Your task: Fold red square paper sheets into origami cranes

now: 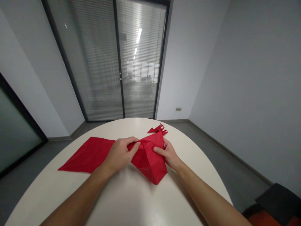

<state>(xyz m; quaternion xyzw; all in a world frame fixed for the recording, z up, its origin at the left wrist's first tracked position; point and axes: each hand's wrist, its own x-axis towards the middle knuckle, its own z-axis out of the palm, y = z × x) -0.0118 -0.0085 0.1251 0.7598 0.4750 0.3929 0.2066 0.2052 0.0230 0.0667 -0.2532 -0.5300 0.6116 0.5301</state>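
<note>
The person's bare forearms (202, 193) angle inward, the left hand (121, 153) and right hand (171, 156) close together, each pinching.

Creased paper (152, 161) looks matt, the tabletop (131, 201) glossy.

The paper (150, 161) is red — the table (122, 201) cream.

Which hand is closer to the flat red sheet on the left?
Left. The left hand overlaps the right end of the flat red sheet in view; the right hand is farther right, holding the folded red piece.
</note>
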